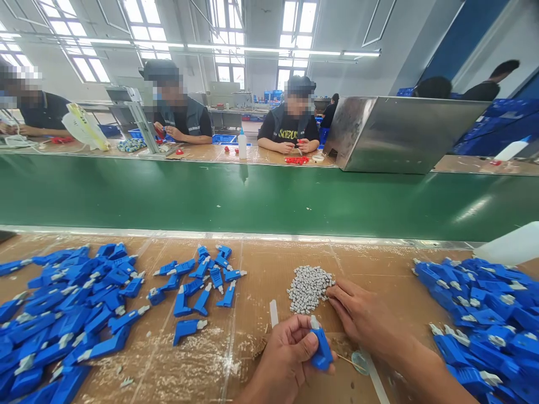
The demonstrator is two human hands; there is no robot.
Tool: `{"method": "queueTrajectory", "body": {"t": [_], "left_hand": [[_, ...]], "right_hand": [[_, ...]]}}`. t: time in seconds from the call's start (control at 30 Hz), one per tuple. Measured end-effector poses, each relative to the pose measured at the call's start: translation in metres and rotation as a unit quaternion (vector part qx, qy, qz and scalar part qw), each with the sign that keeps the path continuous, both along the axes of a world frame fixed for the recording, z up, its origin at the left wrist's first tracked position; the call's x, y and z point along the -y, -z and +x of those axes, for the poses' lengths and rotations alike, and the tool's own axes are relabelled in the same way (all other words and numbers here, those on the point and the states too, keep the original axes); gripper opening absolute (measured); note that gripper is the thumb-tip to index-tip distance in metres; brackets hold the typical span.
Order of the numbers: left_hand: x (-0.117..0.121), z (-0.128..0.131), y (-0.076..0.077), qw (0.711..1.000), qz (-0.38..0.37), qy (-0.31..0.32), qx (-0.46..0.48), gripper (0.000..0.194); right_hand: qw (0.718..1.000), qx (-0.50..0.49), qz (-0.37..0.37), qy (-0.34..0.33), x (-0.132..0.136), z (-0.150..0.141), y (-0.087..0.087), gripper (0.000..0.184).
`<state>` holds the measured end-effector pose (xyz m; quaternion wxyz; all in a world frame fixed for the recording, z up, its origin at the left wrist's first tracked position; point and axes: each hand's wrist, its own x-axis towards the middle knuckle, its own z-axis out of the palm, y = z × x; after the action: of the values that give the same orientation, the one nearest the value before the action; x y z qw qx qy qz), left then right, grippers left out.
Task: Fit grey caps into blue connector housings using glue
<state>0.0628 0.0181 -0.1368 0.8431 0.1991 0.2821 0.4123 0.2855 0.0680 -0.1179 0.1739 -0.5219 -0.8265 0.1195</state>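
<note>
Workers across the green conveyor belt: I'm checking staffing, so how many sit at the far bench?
3: a co-worker at the left edge, one left of centre, one at centre. More people show farther back, and the steel hood may hide others.

The one head-worn view looks forward and down from above the table point(261, 292), very near the hands point(366, 317) at six o'clock. Its wide, curved field reaches across a green conveyor belt point(252, 196) to co-workers point(290, 129) at twelve o'clock, though far details are perhaps too small to read.
</note>
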Motion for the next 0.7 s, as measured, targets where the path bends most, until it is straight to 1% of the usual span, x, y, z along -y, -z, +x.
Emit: {"method": "queueTrajectory", "body": {"t": [0.1, 0.17, 0.37, 0.47, 0.5, 0.53, 0.57, 0.6, 0.63, 0.67, 0.7], "left_hand": [[-0.001, 0.000, 0.003, 1.000, 0.008, 0.004, 0.003, 0.043], [-0.002, 0.000, 0.006, 1.000, 0.008, 0.010, 0.002, 0.043], [-0.006, -0.002, 0.016, 1.000, 0.013, 0.020, 0.019, 0.044], [-0.007, -0.002, 0.021, 0.999, 0.015, 0.017, 0.032, 0.046], [-0.008, -0.002, 0.023, 0.999, 0.016, 0.016, 0.034, 0.047], [-0.008, -0.003, 0.024, 0.999, 0.018, 0.015, 0.035, 0.048], [-0.009, -0.003, 0.024, 0.999, 0.023, 0.014, 0.035, 0.048], [-0.009, -0.003, 0.024, 0.999, 0.031, 0.013, 0.035, 0.048], [-0.009, -0.004, 0.024, 0.999, 0.040, 0.012, 0.035, 0.048], [-0.009, -0.004, 0.023, 0.998, 0.049, 0.011, 0.035, 0.048], [-0.009, -0.005, 0.022, 0.998, 0.056, 0.009, 0.034, 0.047]], "right_hand": [[0.999, -0.017, -0.029, -0.030, 0.004, -0.002, -0.011, 0.020], [0.998, -0.038, -0.044, -0.037, 0.004, -0.004, -0.014, 0.019], [0.985, -0.145, -0.088, -0.021, 0.005, -0.008, -0.009, 0.017], [0.968, -0.216, -0.129, 0.005, 0.010, -0.008, -0.009, 0.022], [0.958, -0.246, -0.149, 0.013, 0.013, -0.008, -0.010, 0.026], [0.940, -0.290, -0.177, 0.023, 0.017, -0.008, -0.011, 0.031], [0.913, -0.348, -0.209, 0.036, 0.021, -0.009, -0.011, 0.037], [0.875, -0.414, -0.245, 0.050, 0.024, -0.011, -0.012, 0.043], [0.828, -0.481, -0.280, 0.065, 0.028, -0.013, -0.012, 0.048], [0.779, -0.539, -0.310, 0.080, 0.032, -0.016, -0.012, 0.050], [0.738, -0.580, -0.331, 0.092, 0.035, -0.019, -0.012, 0.051]]}}
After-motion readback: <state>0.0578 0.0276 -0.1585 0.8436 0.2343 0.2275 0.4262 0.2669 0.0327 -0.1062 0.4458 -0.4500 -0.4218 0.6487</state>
